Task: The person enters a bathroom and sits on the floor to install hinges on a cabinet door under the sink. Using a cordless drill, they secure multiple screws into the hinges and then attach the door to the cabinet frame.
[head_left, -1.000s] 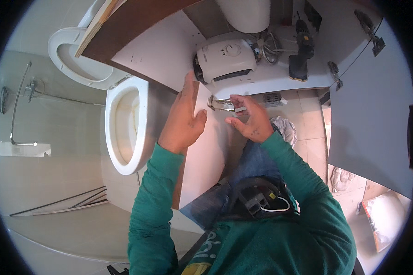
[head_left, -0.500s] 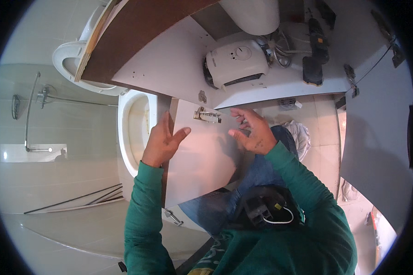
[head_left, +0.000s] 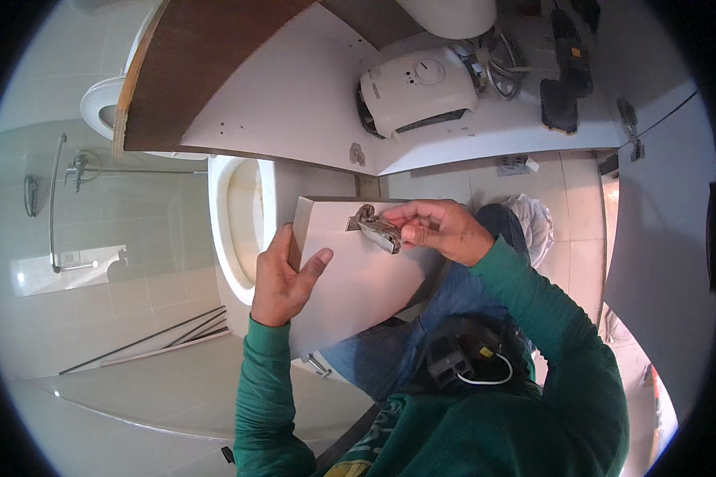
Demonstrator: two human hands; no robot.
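Note:
A white cabinet door with a brown edge stands in front of me, over my legs. My left hand grips its left edge, thumb on the white face and fingers round the far side. Near the door's top edge a metal cabinet hinge sticks out, its arm swung up from the face. My right hand pinches the free end of that hinge between thumb and fingertips. The open cabinet lies just beyond, with a hinge plate on its inner wall.
Inside the cabinet are a white heater-like unit, coiled hoses and a black cordless drill. Another door hangs open at right. A toilet stands at left; a crumpled white bag lies on the tiled floor.
My right hand has closed on the hinge, whose arm now stands out from the door. The door has tilted, showing its top edge, and sits a little farther from the cabinet.

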